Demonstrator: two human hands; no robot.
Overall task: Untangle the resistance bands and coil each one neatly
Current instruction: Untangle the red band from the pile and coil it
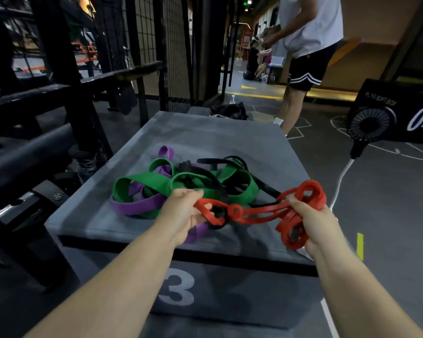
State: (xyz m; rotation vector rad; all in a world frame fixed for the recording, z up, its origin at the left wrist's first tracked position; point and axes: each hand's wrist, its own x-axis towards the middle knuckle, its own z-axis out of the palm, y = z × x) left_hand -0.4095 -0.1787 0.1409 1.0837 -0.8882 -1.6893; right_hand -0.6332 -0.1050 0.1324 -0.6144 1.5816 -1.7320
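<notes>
- Both hands hold the red band. The left hand has its fingers curled round one looped end. The right hand clutches a bunch of gathered red loops at the other end.
- Between the hands the red band runs in loose strands just above the near edge of the grey plyo box. A small twist or knot sits midway along it.
- A strand of the black band appears to pass through the red loop near the left hand, so the red one looks not yet free of the heap.
- Behind the hands, the green band, the purple band and the rest of the black one lie interlaced on the box top. A bit of purple also shows under the left hand.
- Judged from this, the task is at an early stage. No band lies coiled and set apart, and the red one is only partly drawn out.
- What seems left is to clear the black strand and the twist from the red band and coil it. The green, purple and black bands would then need separating and coiling in turn.
- As for containers, no bin, tray or basket for the bands can be seen, and the box top serves only as a work surface.
- A dark bag lies on the floor beyond the box, and its contents cannot be seen.
- To the right, a small fan with a white cable stands against a second black box. Another person stands further back.
</notes>
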